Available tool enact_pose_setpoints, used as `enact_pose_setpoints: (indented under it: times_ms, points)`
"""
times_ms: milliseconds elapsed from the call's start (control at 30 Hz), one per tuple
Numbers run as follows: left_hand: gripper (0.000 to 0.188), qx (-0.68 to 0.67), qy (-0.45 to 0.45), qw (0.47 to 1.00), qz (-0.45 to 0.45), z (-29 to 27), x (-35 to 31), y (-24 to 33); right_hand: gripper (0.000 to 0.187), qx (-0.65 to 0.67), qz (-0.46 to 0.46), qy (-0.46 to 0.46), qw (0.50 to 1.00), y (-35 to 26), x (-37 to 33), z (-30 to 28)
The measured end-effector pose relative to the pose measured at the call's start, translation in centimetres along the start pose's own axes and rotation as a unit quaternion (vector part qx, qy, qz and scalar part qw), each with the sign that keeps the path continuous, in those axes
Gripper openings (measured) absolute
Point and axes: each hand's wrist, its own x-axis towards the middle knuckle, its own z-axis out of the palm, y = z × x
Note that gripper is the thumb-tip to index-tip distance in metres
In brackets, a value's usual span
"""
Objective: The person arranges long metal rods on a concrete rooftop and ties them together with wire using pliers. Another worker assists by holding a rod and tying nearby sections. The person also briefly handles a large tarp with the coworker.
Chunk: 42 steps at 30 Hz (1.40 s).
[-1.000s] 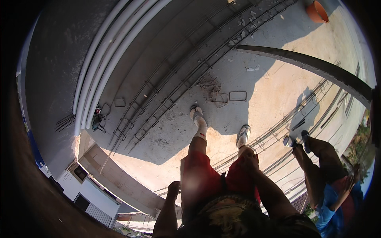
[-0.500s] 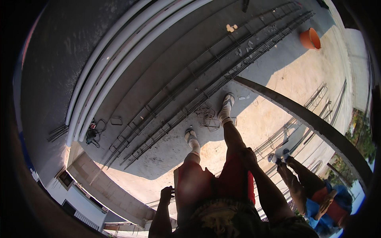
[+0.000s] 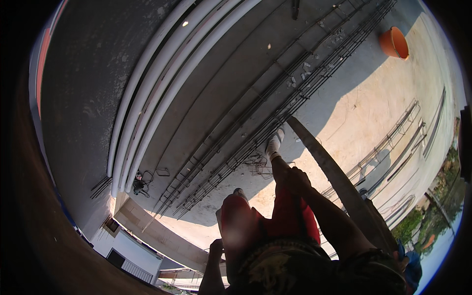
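Observation:
My right hand (image 3: 296,181) is in front of my right thigh, over the red shorts (image 3: 290,211), its fingers curled in. Deep shadow hides whatever may be inside it. Low beside my left thigh hangs my left hand (image 3: 216,248), a dark outline whose fingers I cannot make out. Neither hand touches the steel on the floor. Ahead of my feet lie long tied rebar cages (image 3: 255,140), running diagonally from lower left to upper right. Bent wire stirrups (image 3: 260,166) sit in a small heap close to my right foot (image 3: 275,141).
Long white pipes (image 3: 162,98) lie at the left, with a small corded power tool (image 3: 140,184) near their ends. A grey post (image 3: 329,172) slants at my right. An orange bucket (image 3: 393,43) stands far right. More rebar (image 3: 383,137) lies in sunlight; a person in blue (image 3: 414,265) is partly hidden.
My left knee has come up, covering most of my left foot. The floor things have shifted rightward in view, and the person at lower right is now mostly hidden behind the post.

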Motion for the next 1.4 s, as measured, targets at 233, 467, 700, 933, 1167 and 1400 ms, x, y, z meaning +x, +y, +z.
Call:
enact_pose_setpoints:
  times_ms: [233, 467, 700, 933, 1167, 1400]
  points:
    - [0.034, 0.205, 0.01, 0.978, 0.045, -4.0, 1.3, 10.0, 0.034, 0.132, -0.012, -0.007, 0.991, 1.8, 0.2, -6.8]
    - [0.034, 0.261, 0.017, 0.962, 0.079, -11.9, 5.9, 23.2, 0.036, 0.226, 0.059, 0.086, 0.969, 2.3, 1.4, -12.3]
    - [0.033, 0.486, -0.049, 0.822, 0.293, -25.4, 19.3, 42.8, 0.032, 0.304, 0.267, 0.168, 0.899, 1.5, -6.6, -4.9]
    - [0.029, 0.161, -0.062, 0.976, 0.133, -27.4, 12.2, 65.8, 0.023, 0.483, 0.197, -0.025, 0.853, -13.1, -9.6, 4.6]
    - [0.029, 0.22, -0.055, 0.97, 0.083, -29.2, 12.9, 74.9, 0.024, 0.536, 0.11, 0.114, 0.829, -19.8, -2.0, -2.5]
    - [0.033, 0.32, -0.006, 0.933, 0.163, -18.3, 5.9, 92.1, 0.028, 0.625, 0.134, 0.092, 0.764, -20.5, 7.4, -13.2]
